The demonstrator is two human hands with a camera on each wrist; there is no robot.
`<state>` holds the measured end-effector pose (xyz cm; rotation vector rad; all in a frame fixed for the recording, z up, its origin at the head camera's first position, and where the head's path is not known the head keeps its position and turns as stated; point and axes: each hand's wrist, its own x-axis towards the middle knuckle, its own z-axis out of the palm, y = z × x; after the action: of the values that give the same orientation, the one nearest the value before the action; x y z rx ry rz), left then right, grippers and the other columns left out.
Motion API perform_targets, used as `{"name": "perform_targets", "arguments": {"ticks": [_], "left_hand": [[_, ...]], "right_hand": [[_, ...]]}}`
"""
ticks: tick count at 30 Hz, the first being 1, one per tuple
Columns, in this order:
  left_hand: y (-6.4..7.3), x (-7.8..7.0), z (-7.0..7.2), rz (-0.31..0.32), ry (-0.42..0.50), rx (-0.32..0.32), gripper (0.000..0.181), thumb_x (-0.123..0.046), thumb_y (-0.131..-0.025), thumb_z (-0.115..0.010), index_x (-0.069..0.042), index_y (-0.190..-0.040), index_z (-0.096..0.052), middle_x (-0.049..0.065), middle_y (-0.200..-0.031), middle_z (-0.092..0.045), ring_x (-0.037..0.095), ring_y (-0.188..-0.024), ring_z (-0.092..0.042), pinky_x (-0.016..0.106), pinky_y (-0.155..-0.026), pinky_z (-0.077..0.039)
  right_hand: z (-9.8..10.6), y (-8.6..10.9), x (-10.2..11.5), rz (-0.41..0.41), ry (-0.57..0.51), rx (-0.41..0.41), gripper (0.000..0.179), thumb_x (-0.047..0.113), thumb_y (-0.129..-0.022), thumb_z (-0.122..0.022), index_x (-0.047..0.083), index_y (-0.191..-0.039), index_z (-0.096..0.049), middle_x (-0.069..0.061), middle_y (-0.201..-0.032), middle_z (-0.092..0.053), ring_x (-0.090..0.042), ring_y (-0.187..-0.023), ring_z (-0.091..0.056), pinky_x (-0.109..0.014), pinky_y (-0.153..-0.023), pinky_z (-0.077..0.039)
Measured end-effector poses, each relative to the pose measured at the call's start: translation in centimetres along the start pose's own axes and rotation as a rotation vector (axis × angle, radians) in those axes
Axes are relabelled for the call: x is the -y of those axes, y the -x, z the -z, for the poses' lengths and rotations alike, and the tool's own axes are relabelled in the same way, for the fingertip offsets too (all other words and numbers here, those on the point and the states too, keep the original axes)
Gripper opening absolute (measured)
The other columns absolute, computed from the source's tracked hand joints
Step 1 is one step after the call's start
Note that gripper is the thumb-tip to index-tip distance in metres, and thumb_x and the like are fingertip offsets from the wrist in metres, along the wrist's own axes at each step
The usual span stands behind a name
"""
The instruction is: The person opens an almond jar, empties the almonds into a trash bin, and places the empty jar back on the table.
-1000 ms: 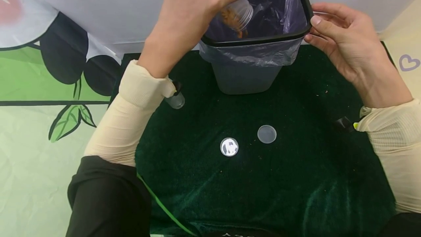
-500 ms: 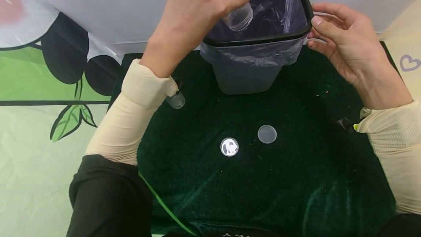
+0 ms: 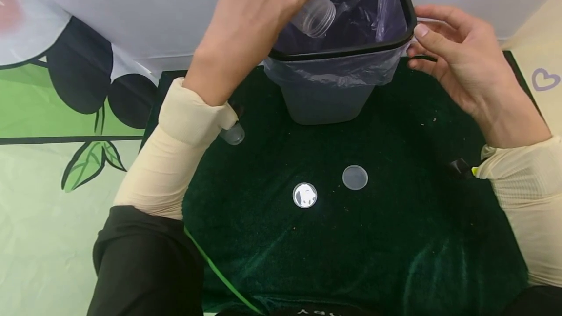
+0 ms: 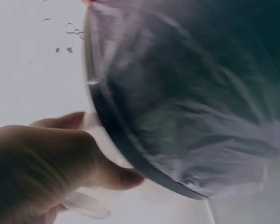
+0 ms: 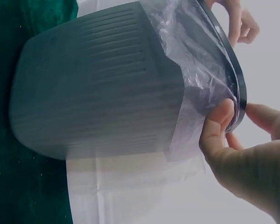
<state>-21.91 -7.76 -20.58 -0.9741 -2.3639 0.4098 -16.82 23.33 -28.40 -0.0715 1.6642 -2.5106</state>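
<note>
My left hand (image 3: 252, 23) grips a clear plastic jar (image 3: 317, 17), tilted mouth-down over the open trash bin (image 3: 327, 104). Nothing shows inside the visible part of the jar; its base is hidden behind the hand. A thin plastic bag (image 3: 338, 73) lines the bin and folds out over its black rim (image 3: 342, 51). At the bin's right corner, the fingers and thumb of my right hand (image 3: 470, 57) pinch that rim. The right wrist view shows this thumb on one side of the edge and fingers on the other.
A clear round lid (image 3: 355, 177) and a shiny silvery disc (image 3: 305, 195) lie on the dark green cloth (image 3: 373, 257). Another clear container (image 3: 232, 134) lies partly behind the left sleeve. Small crumbs dot the cloth. A white printed sheet (image 3: 175, 9) hangs behind the bin.
Orange-brown bits seen at the jar's mouth one second ago have dropped out of it. The left hand has shifted slightly with the jar; the right hand keeps its hold on the rim.
</note>
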Motion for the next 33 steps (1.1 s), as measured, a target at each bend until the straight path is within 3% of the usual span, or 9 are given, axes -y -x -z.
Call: {"name": "perform_targets", "arguments": {"ticks": [6,10,13,15,18,21,25,29,33], "left_hand": [[0.5,0.8,1.0,0.049,0.153,0.006,0.071,0.006,-0.095,-0.03,-0.031,-0.155,-0.028,0.012,-0.159,-0.034,0.035,-0.144,-0.033,0.051,-0.124,-0.019],[0.5,1.3,1.7,0.094,0.205,0.041,0.067,-0.001,-0.096,-0.041,-0.022,-0.157,-0.024,0.014,-0.159,-0.033,0.035,-0.141,-0.036,0.048,-0.124,-0.021],[0.4,1.4,2.1,0.109,0.255,0.071,0.063,-0.01,-0.095,-0.057,-0.015,-0.153,-0.033,0.015,-0.156,-0.037,0.034,-0.14,-0.037,0.045,-0.123,-0.025],[0.4,1.4,2.2,0.107,0.307,0.074,0.057,-0.018,-0.095,-0.062,-0.015,-0.148,-0.041,0.014,-0.152,-0.041,0.032,-0.139,-0.037,0.043,-0.122,-0.027],[0.5,1.5,2.3,0.117,0.384,0.1,0.051,-0.03,-0.096,-0.062,-0.015,-0.143,-0.048,0.011,-0.149,-0.045,0.029,-0.139,-0.037,0.039,-0.122,-0.027],[0.6,1.5,2.4,0.161,0.403,0.157,0.063,-0.04,-0.096,-0.058,-0.018,-0.151,-0.037,0.009,-0.156,-0.038,0.027,-0.143,-0.034,0.037,-0.125,-0.02],[0.7,1.7,2.5,0.234,0.386,0.21,0.067,-0.042,-0.097,-0.056,-0.018,-0.154,-0.031,0.012,-0.154,-0.039,0.028,-0.14,-0.038,0.039,-0.124,-0.022],[0.7,1.8,2.5,0.271,0.38,0.218,0.066,-0.043,-0.097,-0.055,-0.018,-0.154,-0.031,0.014,-0.149,-0.043,0.029,-0.138,-0.04,0.04,-0.124,-0.024],[0.7,1.7,2.3,0.26,0.386,0.205,0.066,-0.045,-0.097,-0.054,-0.018,-0.154,-0.031,0.013,-0.148,-0.044,0.029,-0.137,-0.04,0.039,-0.124,-0.023]], "right_hand": [[0.2,0.3,-1.4,0.053,0.173,0.094,0.052,0.001,-0.093,-0.061,0.009,-0.143,-0.048,-0.01,-0.126,-0.055,-0.022,-0.092,-0.061,-0.023,-0.074,-0.058],[0.6,0.4,-2.2,0.04,0.283,0.13,0.052,0.003,-0.095,-0.061,0.01,-0.144,-0.047,-0.008,-0.133,-0.051,-0.022,-0.096,-0.062,-0.022,-0.076,-0.058],[0.9,0.4,-2.5,0.026,0.322,0.131,0.051,0.005,-0.095,-0.061,0.01,-0.144,-0.047,-0.007,-0.133,-0.051,-0.021,-0.096,-0.063,-0.021,-0.076,-0.058],[1.1,0.4,-2.6,0.021,0.327,0.128,0.051,0.006,-0.095,-0.061,0.01,-0.144,-0.047,-0.006,-0.133,-0.052,-0.021,-0.096,-0.063,-0.02,-0.076,-0.058],[1.2,0.5,-2.5,0.019,0.326,0.125,0.05,0.006,-0.095,-0.062,0.01,-0.143,-0.048,-0.006,-0.132,-0.052,-0.021,-0.096,-0.063,-0.02,-0.075,-0.057],[1.2,0.6,-2.5,0.019,0.32,0.12,0.049,0.007,-0.095,-0.062,0.01,-0.142,-0.049,-0.007,-0.131,-0.053,-0.021,-0.095,-0.063,-0.02,-0.075,-0.057],[1.1,0.6,-2.5,0.022,0.306,0.118,0.049,0.008,-0.094,-0.063,0.009,-0.141,-0.05,-0.008,-0.13,-0.054,-0.021,-0.094,-0.062,-0.02,-0.074,-0.057],[1.2,0.6,-2.4,0.02,0.299,0.117,0.049,0.007,-0.094,-0.063,0.008,-0.141,-0.05,-0.008,-0.129,-0.054,-0.02,-0.093,-0.063,-0.02,-0.074,-0.057],[1.2,0.6,-2.5,0.022,0.296,0.116,0.049,0.007,-0.094,-0.063,0.008,-0.141,-0.05,-0.008,-0.128,-0.055,-0.02,-0.092,-0.063,-0.021,-0.074,-0.057]]}}
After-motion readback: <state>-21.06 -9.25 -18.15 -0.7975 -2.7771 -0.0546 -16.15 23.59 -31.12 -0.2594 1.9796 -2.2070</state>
